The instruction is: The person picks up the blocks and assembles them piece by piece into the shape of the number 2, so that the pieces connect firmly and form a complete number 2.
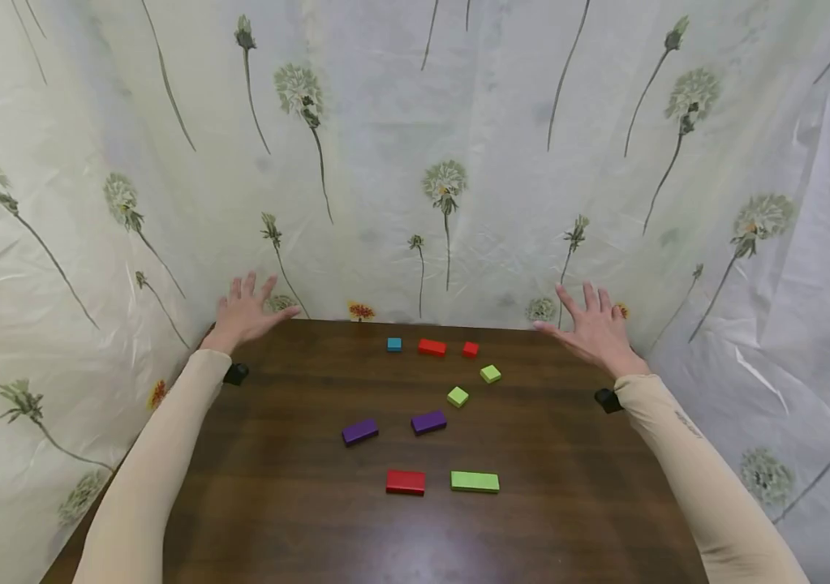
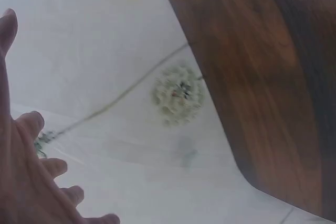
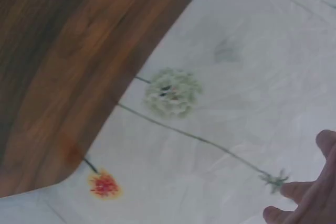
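A: What does the head view show?

B: The left hand (image 1: 242, 316) and right hand (image 1: 593, 334) are raised at the far left and far right of a brown table (image 1: 298, 519). Both are released, fingers spread.

A: And the blocks?

B: All on the table, apart from both hands. Farthest back, a blue block (image 1: 394, 345), an oblong red block (image 1: 432, 348) and a small red block (image 1: 470, 349); nearer, two small green blocks (image 1: 458, 397); then two purple blocks (image 1: 360, 432); nearest the person, a red bar (image 1: 405, 483) beside a green bar (image 1: 475, 482).

A: Left wrist?

B: The left hand at lower left, fingers parted, before a flowered curtain (image 2: 105, 40); the table's edge runs down the right.

A: Right wrist?

B: Only part of the right hand, lower right; I can't tell its grip from there. The table's corner is at left.
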Demonstrator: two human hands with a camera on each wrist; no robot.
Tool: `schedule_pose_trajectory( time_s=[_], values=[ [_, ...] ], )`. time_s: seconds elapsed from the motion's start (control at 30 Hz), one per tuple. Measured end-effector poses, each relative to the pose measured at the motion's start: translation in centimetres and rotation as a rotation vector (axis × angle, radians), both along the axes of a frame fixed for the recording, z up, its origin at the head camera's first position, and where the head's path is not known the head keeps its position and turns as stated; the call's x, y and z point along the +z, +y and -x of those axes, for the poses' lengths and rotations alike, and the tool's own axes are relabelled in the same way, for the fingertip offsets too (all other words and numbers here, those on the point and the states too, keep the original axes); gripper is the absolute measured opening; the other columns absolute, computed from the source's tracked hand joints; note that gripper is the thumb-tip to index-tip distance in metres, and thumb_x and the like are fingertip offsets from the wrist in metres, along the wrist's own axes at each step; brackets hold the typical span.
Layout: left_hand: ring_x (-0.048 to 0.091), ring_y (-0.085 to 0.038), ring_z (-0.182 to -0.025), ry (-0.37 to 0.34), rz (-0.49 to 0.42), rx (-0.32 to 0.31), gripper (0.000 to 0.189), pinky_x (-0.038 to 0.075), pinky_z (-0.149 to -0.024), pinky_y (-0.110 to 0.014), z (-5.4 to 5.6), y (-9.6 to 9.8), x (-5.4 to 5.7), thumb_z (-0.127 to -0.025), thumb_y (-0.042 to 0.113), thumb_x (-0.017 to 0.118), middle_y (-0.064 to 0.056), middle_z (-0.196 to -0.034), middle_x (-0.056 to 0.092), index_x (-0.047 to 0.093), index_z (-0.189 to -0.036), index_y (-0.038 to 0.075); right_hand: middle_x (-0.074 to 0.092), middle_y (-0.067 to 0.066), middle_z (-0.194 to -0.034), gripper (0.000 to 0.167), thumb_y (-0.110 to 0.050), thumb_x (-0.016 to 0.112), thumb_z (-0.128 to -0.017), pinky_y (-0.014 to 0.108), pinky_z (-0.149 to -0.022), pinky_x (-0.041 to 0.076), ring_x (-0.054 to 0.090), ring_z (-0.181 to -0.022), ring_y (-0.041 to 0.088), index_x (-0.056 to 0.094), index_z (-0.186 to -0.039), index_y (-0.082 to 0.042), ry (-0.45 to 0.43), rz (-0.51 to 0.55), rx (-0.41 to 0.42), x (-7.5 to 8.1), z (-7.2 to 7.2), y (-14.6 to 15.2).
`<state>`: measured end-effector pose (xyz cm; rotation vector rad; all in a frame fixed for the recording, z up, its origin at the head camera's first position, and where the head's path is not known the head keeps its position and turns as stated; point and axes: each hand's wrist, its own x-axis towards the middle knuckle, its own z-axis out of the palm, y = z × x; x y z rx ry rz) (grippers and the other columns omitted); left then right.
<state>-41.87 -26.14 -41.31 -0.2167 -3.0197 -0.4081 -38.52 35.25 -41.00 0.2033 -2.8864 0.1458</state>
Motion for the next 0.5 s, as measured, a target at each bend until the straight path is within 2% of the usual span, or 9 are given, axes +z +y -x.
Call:
schedule_pose_trajectory(
  time_s=[0.13,0.23,0.5],
  values=[
    [-0.001,-0.047,-0.146,0.03,-0.003,-0.048,0.096,0.011,-0.109,-0.068,-0.8,1.3,0.8,-0.084,0.08,0.038,-0.022,-0.16,0.0,0.006,-0.156,0.026,0.003,0.025,-0.159,0.092,-0.072,0.05,-0.085,0.073,-0.104,0.015,0.004,-0.143,0.053,0.009,-0.155,-0.03,0.014,0.019,0.036,0.6,-1.0,-1.1],
    [0.004,-0.046,-0.146,0.048,0.008,-0.091,0.092,0.012,-0.109,-0.068,-1.4,2.4,0.8,-0.086,0.076,0.042,-0.021,-0.161,0.004,0.006,-0.156,0.027,0.005,0.024,-0.16,0.091,-0.071,0.052,-0.084,0.072,-0.104,0.016,0.006,-0.143,0.051,0.013,-0.155,-0.03,0.016,0.042,0.077,0.9,-1.8,-2.3],
    [0.004,-0.039,-0.148,0.077,0.008,-0.179,0.091,0.014,-0.11,-0.066,-3.7,5.2,1.2,-0.085,0.078,0.042,-0.015,-0.162,0.007,0.01,-0.155,0.03,0.009,0.019,-0.161,0.091,-0.074,0.054,-0.081,0.069,-0.105,0.02,0.013,-0.144,0.048,0.014,-0.154,-0.035,0.066,0.042,0.156,0.9,-3.6,-5.4]
  ],
)
